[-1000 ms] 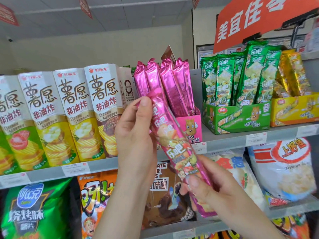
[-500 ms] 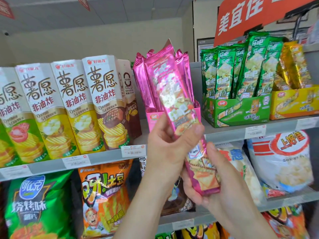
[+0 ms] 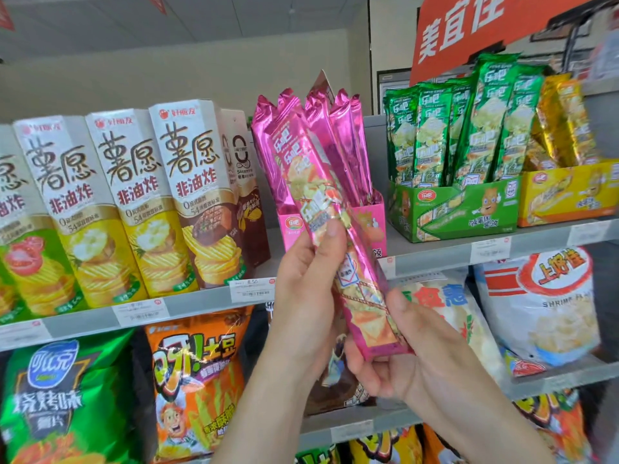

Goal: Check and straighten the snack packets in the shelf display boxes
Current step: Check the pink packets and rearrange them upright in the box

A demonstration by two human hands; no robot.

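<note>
I hold a long pink snack packet (image 3: 321, 209) upright in front of the pink display box (image 3: 370, 222) on the upper shelf. My left hand (image 3: 308, 279) grips the packet's middle, thumb on its front. My right hand (image 3: 402, 349) cups its lower end from below and behind. Several more pink packets (image 3: 345, 139) stand in the box behind it, leaning a little. To the right, a green display box (image 3: 459, 212) carries several upright green packets (image 3: 432, 135), and a yellow box (image 3: 569, 195) has gold packets.
Tall chip cartons (image 3: 187, 195) line the upper shelf to the left of the pink box. The grey shelf edge (image 3: 201, 303) carries price tags. Large snack bags (image 3: 194, 390) fill the lower shelf. An orange sign (image 3: 485, 25) hangs at the top right.
The pink packet was raised from a tilt at chest height to upright against the pink box. My left hand slid from its top to its middle.
</note>
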